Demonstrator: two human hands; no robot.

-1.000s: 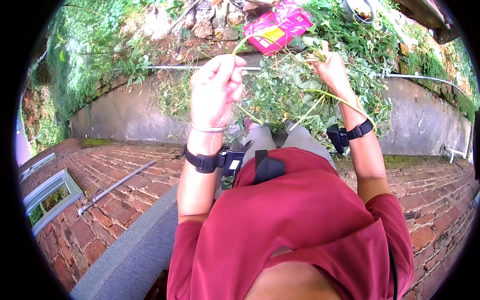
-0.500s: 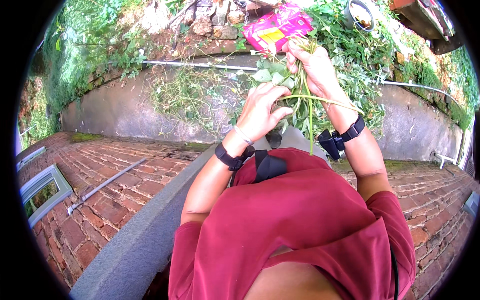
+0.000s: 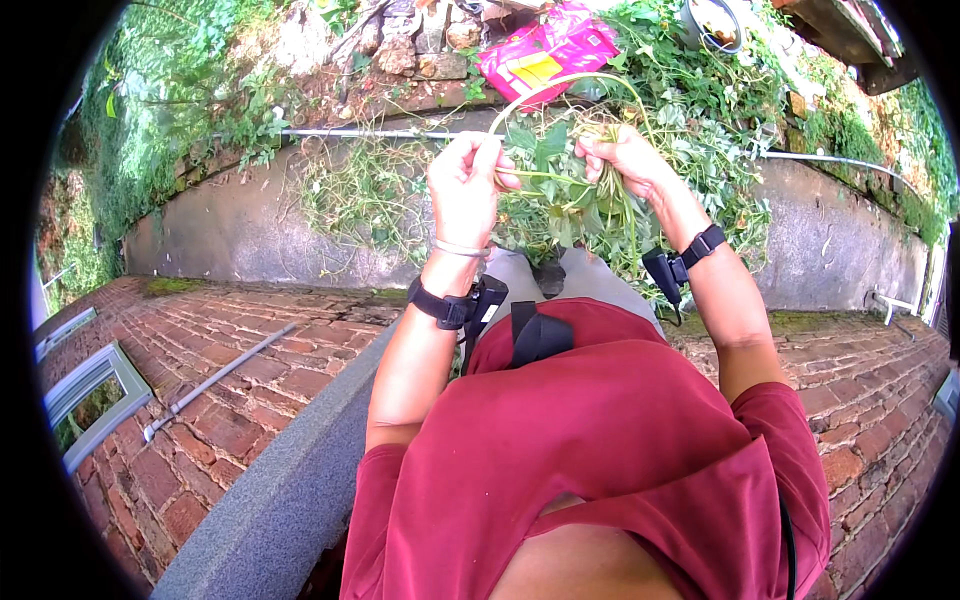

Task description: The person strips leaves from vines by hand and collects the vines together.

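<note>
My right hand (image 3: pixel 632 162) is closed around a bunch of leafy green stems (image 3: pixel 612 195), whose leaves hang down toward my legs. Pinched in the fingers of my left hand (image 3: pixel 470 172) is a long green stem (image 3: pixel 592 76). It arches in a wide loop over to the right hand, and another length of stem runs straight between the two hands, beside the bunch. Whether the loop belongs to the bunch, I cannot tell. Both hands are in front of me at about the same height, apart from each other. Each wrist wears a black strap with a small device.
Loose vines (image 3: pixel 365 200) lie on the concrete strip (image 3: pixel 215 225), with more greenery to the right. Beyond are a bright pink plastic package (image 3: pixel 590 45), a round bucket (image 3: pixel 738 40) and a thin pipe (image 3: pixel 350 133). A grey ledge (image 3: pixel 270 500) and brick surface (image 3: pixel 220 425) are at left.
My left hand has moved left and up, away from the bunch, drawing the long stem into a loop. The right hand has come slightly lower, still gripping the bunch.
</note>
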